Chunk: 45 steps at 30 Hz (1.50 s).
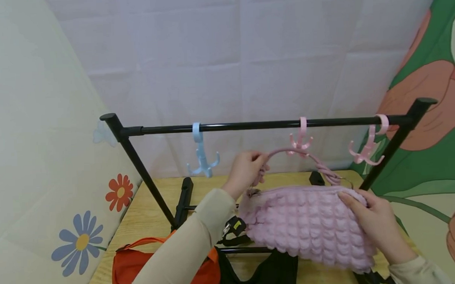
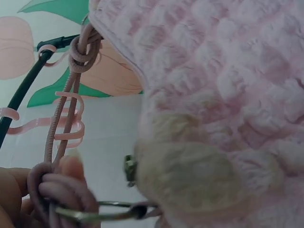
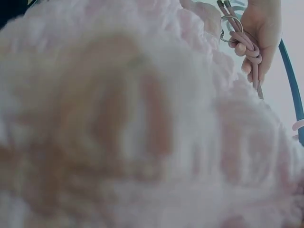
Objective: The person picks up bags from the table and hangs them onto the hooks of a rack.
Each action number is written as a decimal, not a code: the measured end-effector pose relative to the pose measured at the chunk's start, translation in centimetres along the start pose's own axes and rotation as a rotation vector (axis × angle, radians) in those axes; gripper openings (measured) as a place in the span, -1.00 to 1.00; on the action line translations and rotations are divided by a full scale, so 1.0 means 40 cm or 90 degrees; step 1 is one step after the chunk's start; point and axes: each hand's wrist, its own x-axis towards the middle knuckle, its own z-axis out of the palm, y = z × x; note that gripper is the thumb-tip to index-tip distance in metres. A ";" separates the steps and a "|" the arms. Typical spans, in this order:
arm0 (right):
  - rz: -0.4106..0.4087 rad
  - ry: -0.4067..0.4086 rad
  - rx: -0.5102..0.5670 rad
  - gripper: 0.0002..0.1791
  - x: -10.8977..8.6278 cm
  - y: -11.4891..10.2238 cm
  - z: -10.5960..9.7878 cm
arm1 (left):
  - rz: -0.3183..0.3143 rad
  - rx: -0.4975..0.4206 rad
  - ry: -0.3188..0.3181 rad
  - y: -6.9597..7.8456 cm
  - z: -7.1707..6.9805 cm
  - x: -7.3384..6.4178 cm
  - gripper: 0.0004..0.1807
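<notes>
A pale pink puffy handbag [image 1: 305, 225] hangs between the two hands in front of a black rack. My left hand [image 1: 247, 171] pinches its knotted cord strap [image 1: 286, 150] close to the bag's left end. At the bag's upper right corner, my right hand [image 1: 382, 224] grips the fabric with the thumb on the near side. The strap arches up in front of the middle pink hook [image 1: 300, 141]; whether they touch, I cannot tell. In the left wrist view a metal ring [image 2: 95, 214] joins strap and bag. Blurred bag fabric [image 3: 156, 123] fills most of the right wrist view.
The black rack bar [image 1: 245, 126] carries a blue hook [image 1: 201, 153] and another pink hook [image 1: 367, 145] at the right. Below, on the wooden table [image 1: 151, 215], lie an orange bag [image 1: 130, 266] and a black bag [image 1: 273, 270]. A white cloth backdrop [image 1: 225, 75] stands behind.
</notes>
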 end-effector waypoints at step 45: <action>-0.012 0.000 0.019 -0.70 -0.013 0.005 0.012 | 0.077 0.339 -0.062 0.028 0.058 0.054 -0.63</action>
